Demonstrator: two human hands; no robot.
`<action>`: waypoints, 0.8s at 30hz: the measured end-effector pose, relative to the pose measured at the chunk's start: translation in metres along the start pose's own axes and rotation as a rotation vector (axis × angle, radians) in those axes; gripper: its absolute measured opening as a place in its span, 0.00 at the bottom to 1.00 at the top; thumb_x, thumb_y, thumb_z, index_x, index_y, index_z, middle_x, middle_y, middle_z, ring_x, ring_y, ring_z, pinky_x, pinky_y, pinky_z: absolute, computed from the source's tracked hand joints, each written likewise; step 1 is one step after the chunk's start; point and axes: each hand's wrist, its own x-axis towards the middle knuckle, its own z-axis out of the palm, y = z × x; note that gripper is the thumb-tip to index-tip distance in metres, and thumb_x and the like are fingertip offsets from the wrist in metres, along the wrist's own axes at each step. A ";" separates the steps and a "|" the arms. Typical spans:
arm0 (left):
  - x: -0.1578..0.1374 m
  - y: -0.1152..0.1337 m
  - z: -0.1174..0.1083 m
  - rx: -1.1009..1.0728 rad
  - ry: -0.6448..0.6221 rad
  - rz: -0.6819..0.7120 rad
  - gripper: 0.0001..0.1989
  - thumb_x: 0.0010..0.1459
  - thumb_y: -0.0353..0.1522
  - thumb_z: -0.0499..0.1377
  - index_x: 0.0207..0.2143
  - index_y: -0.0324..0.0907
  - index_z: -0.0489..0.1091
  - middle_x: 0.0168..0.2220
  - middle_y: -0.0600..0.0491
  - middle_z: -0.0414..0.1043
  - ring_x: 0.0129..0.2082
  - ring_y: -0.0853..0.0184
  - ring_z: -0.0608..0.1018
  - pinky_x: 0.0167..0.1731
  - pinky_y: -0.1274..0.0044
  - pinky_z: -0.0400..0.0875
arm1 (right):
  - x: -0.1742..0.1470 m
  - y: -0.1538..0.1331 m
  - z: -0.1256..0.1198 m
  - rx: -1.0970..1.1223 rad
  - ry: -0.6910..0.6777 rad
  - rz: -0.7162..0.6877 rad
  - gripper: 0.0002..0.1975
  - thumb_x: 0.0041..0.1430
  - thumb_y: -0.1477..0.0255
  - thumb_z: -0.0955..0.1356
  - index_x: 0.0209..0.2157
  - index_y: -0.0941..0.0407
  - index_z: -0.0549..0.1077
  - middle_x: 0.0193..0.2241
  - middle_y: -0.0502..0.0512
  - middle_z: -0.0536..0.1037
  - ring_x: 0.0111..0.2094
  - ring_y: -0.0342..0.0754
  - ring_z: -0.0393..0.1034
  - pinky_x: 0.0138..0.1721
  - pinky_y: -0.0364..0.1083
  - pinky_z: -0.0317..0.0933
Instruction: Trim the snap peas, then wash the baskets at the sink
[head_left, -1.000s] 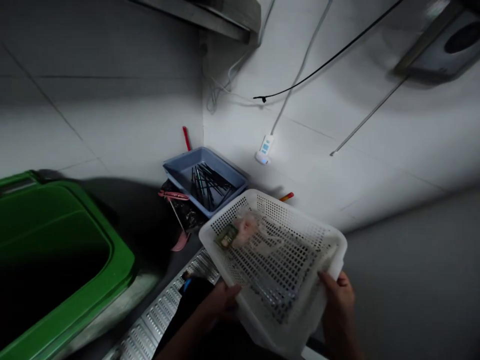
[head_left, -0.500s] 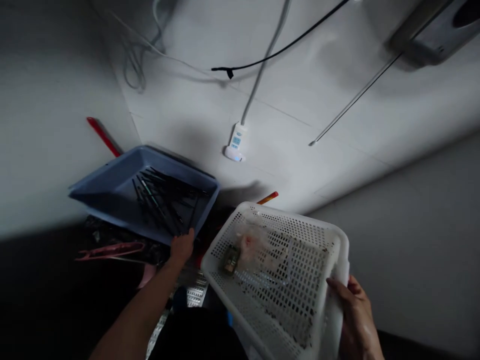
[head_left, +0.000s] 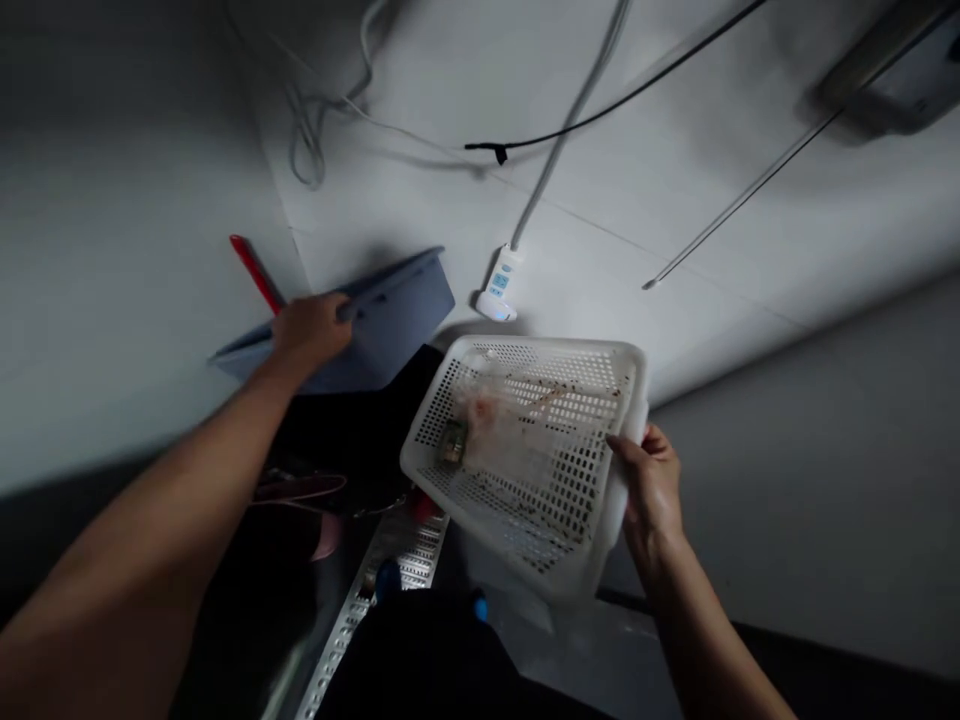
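Note:
My left hand (head_left: 311, 328) grips the near rim of a blue-grey plastic tray (head_left: 397, 330), fingers wrapped over the edge. The tray is tipped up against the wall, so its inside is mostly hidden. My right hand (head_left: 651, 480) is closed on the right rim of a white perforated plastic basket (head_left: 592, 575), thumb inside and fingers underneath. In the basket lie a crumpled clear plastic bag (head_left: 484, 405) with something pinkish, a small dark box-like item (head_left: 452, 442), and scattered dark specks.
A red handle (head_left: 255, 272) sticks up behind the tray. A white power strip (head_left: 499, 285) hangs on its grey cable by the wall, near a black cord (head_left: 600, 108) and a thin rod (head_left: 742, 200). Below are a perforated metal strip (head_left: 409, 555) and a pink strap (head_left: 300, 488).
My left hand has moved up and tilted the tray, so the dark thin sticks inside no longer show. The basket in my right hand has shifted up and left.

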 end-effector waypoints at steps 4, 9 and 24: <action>0.013 -0.024 -0.033 -0.079 0.148 -0.037 0.21 0.64 0.35 0.45 0.50 0.28 0.68 0.47 0.40 0.71 0.51 0.51 0.70 0.48 0.57 0.64 | 0.017 0.039 0.073 -0.016 -0.083 -0.103 0.12 0.32 0.70 0.68 0.23 0.56 0.62 0.17 0.42 0.65 0.19 0.39 0.56 0.22 0.40 0.53; 0.003 -0.040 -0.038 -0.044 0.181 -0.016 0.21 0.65 0.35 0.45 0.49 0.29 0.68 0.43 0.40 0.72 0.48 0.49 0.72 0.45 0.55 0.66 | -0.004 0.107 0.192 -0.377 -0.346 -0.366 0.05 0.39 0.72 0.62 0.21 0.54 0.58 0.18 0.45 0.60 0.23 0.42 0.54 0.26 0.42 0.51; -0.047 -0.102 -0.019 0.284 0.150 0.036 0.23 0.63 0.38 0.40 0.50 0.39 0.67 0.32 0.48 0.74 0.36 0.53 0.78 0.36 0.64 0.71 | 0.035 0.100 0.240 -0.602 -0.420 -0.525 0.08 0.39 0.73 0.62 0.20 0.53 0.54 0.17 0.43 0.54 0.22 0.41 0.49 0.25 0.43 0.45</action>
